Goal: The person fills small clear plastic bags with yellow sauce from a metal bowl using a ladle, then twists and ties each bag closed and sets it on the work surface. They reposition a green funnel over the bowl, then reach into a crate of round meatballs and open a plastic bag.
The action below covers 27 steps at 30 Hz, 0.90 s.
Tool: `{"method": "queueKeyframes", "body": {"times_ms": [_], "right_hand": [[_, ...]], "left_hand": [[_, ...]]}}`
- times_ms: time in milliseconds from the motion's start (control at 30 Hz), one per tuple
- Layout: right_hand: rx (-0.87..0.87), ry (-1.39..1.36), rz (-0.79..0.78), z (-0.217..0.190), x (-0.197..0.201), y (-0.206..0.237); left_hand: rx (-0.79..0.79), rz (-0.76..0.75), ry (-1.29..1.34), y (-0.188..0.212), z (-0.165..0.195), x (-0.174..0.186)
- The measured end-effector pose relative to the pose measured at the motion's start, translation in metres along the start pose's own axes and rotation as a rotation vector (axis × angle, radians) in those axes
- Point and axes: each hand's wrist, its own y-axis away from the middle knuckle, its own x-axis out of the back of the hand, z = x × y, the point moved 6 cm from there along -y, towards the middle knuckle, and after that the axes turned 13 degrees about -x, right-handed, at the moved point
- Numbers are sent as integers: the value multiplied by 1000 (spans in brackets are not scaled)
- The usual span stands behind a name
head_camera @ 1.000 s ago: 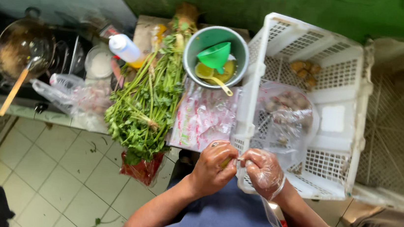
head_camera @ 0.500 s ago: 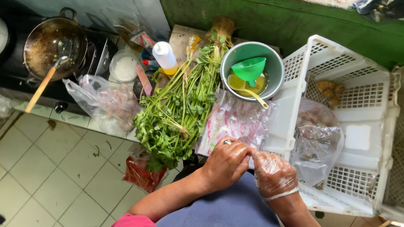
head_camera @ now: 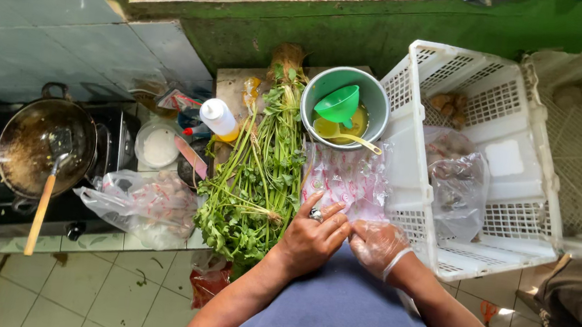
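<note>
My left hand [head_camera: 312, 237], bare with a ring on one finger, rests with fingers together on the near edge of a stack of small printed clear plastic bags [head_camera: 346, 179]. My right hand [head_camera: 377, 244] wears a thin clear plastic glove and touches the left hand's fingertips at the same edge of the stack. Whether either hand pinches a bag is hidden. A long bunch of green leafy herbs [head_camera: 257, 181] lies just left of the bags.
A green metal pot [head_camera: 375, 104] holds yellow liquid, a green funnel [head_camera: 339, 104] and a spoon. A white plastic crate [head_camera: 477, 153] with a clear bag stands at the right. At the left are a wok [head_camera: 41, 139] with a wooden-handled ladle, a white squeeze bottle [head_camera: 218, 117] and a filled plastic bag [head_camera: 148, 203].
Both hands have come down from in front of the crate onto the near edge of the bag stack. The view has shifted left, showing more of the wok.
</note>
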Motion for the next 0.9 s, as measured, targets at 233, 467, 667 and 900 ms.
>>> {"method": "queueKeyframes", "body": {"times_ms": [233,467,667,900], "right_hand": [[-565,-1172,-583,44,-72,3],[-583,-1666,-431,29,-33,3],[-502,-1727,-334,39,-9,4],[-457,-1757,-317,63,8,10]], "left_hand": [[-164,61,22,6,-21,7],[31,167,52,-26,-24,2],[145,167,71,-58,-12,-7],[143,154,59,-85,-2,-25]]}}
